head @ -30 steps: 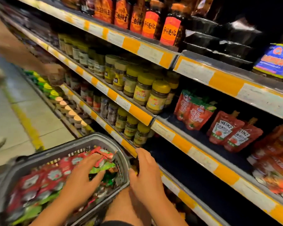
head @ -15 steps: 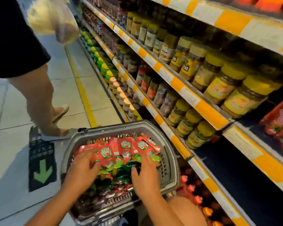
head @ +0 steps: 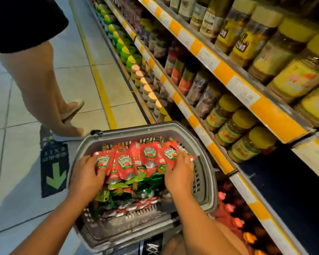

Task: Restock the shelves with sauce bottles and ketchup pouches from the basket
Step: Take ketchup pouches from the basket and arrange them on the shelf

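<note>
I am gathering ketchup pouches point(head: 136, 162) between my left hand point(head: 87, 173) and right hand point(head: 180, 172), fingers curling around them; the basket point(head: 206, 162) is staying mostly full, restocking barely begun.

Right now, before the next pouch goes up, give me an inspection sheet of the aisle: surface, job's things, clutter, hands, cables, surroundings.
Surface: dark shelf to the right, bare where it shows.
Job's things: grey basket full of red ketchup pouches, green ones beneath.
Clutter: nothing seen.
Hands: left hand and right hand bracket a fanned row of pouches, fingers curled on its ends.
Cables: nothing seen.
Surroundings: yellow-lidded jars on shelves, another person's legs close ahead, green arrow floor sign, yellow floor line.
</note>
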The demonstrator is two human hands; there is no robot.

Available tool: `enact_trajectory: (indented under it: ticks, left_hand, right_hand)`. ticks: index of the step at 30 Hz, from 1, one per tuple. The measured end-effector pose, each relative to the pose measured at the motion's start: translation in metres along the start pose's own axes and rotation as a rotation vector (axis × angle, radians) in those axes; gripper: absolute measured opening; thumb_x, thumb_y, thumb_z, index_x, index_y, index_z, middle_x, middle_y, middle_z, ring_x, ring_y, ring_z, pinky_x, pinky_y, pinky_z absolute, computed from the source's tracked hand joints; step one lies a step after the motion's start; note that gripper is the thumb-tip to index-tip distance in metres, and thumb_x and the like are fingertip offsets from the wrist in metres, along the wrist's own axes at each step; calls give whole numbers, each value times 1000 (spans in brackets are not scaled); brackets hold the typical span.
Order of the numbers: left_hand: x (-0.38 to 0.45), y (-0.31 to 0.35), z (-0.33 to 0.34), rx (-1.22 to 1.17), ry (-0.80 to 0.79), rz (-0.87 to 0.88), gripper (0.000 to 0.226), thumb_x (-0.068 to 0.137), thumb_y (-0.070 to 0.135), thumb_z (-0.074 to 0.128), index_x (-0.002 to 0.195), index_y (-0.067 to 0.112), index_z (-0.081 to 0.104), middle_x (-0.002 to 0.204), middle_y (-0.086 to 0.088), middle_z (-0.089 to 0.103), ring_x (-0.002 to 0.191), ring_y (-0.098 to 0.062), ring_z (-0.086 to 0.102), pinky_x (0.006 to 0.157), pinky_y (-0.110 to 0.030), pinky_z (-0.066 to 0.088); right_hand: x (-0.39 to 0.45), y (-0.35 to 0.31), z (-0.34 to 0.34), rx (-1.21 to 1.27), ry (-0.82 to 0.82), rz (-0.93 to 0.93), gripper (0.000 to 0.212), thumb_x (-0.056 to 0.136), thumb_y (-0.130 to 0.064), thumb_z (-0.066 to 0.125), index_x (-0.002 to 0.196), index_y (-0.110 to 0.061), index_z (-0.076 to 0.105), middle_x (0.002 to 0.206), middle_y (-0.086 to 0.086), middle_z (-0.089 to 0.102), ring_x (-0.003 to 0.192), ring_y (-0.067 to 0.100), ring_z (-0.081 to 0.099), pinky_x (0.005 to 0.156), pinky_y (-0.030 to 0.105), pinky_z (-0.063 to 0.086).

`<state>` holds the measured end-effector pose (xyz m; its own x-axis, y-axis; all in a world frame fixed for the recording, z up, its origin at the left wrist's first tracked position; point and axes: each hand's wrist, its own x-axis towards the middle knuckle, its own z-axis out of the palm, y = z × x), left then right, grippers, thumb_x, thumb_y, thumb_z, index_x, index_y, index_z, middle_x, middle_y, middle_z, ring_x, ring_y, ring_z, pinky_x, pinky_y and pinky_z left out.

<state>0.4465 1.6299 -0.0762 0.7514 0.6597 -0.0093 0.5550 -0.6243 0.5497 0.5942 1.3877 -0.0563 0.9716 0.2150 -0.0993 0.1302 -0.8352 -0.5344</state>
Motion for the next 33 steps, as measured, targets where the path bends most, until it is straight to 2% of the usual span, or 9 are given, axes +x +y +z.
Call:
enact_trajectory:
  ticks: [6, 11, 14, 20, 23, 26, 28, 30, 33]
  left_hand:
    - [-4, -3, 19, 131, -15, 31, 40, 96, 32, 67, 128, 8, 68, 143, -7, 50, 127, -27, 52, 105, -49, 50]
    - [-6, 0, 28, 244, -59, 62, 35, 98, 34, 63, 123, 10, 72, 154, -12, 49, 151, -34, 30, 124, -54, 25]
    - [-9, 2, 28, 261, -102, 60, 37, 99, 40, 60, 127, 17, 69, 154, -12, 49, 155, -36, 21, 124, -59, 22]
    - [-8, 8, 30, 338, -191, 27, 41, 103, 48, 45, 140, 32, 44, 146, -6, 58, 158, -36, 8, 121, -66, 19]
    - [-3, 11, 30, 352, -216, 3, 49, 102, 50, 44, 147, 34, 32, 143, -8, 61, 157, -37, 10, 120, -67, 21]
    - [-1, 14, 28, 319, -223, -20, 59, 97, 49, 58, 148, 33, 34, 140, -10, 62, 155, -38, 17, 119, -66, 23]
    - [0, 17, 24, 278, -206, -8, 60, 89, 47, 71, 140, 29, 45, 138, -9, 61, 150, -38, 28, 118, -62, 26]
    - [0, 17, 22, 248, -165, 55, 51, 76, 41, 83, 116, 27, 53, 122, -5, 61, 135, -36, 45, 116, -59, 31]
    - [-3, 18, 21, 225, -126, 97, 53, 71, 35, 89, 99, 36, 45, 112, 8, 46, 123, -32, 52, 120, -59, 29]
  right_hand:
    - [13, 7, 11, -169, -98, 46, 64, 103, -41, 53, 160, -24, 28, 168, 1, 23, 155, 24, 17, 125, 48, 23]
    - [15, 5, 13, -144, -42, 21, 48, 104, -42, 51, 147, -21, 49, 147, 1, 51, 138, 24, 39, 114, 44, 38]
    - [13, 4, 13, -108, -52, 45, 41, 103, -42, 53, 137, -20, 54, 133, 5, 56, 122, 28, 51, 99, 46, 49]
    - [11, 2, 10, -74, -46, 60, 23, 99, -34, 58, 116, -19, 57, 116, 5, 55, 106, 28, 57, 89, 49, 53]
    - [10, 4, 10, -16, -53, 66, 9, 98, -28, 58, 99, -20, 54, 96, -1, 57, 101, 28, 56, 75, 42, 50]
    - [9, 4, 10, 73, -71, 120, 16, 96, -21, 60, 85, -21, 47, 81, -1, 56, 93, 31, 58, 62, 34, 40]
    - [10, 5, 9, 134, -94, 156, 18, 92, -15, 62, 82, -20, 47, 84, 3, 59, 95, 33, 60, 63, 35, 42]
    - [10, 5, 7, 188, -111, 171, 19, 88, -8, 62, 81, -19, 48, 88, 4, 60, 99, 35, 60, 70, 38, 47]
    - [8, 4, 4, 201, -117, 144, 21, 85, -3, 62, 86, -22, 51, 95, -2, 56, 101, 32, 57, 83, 42, 51]
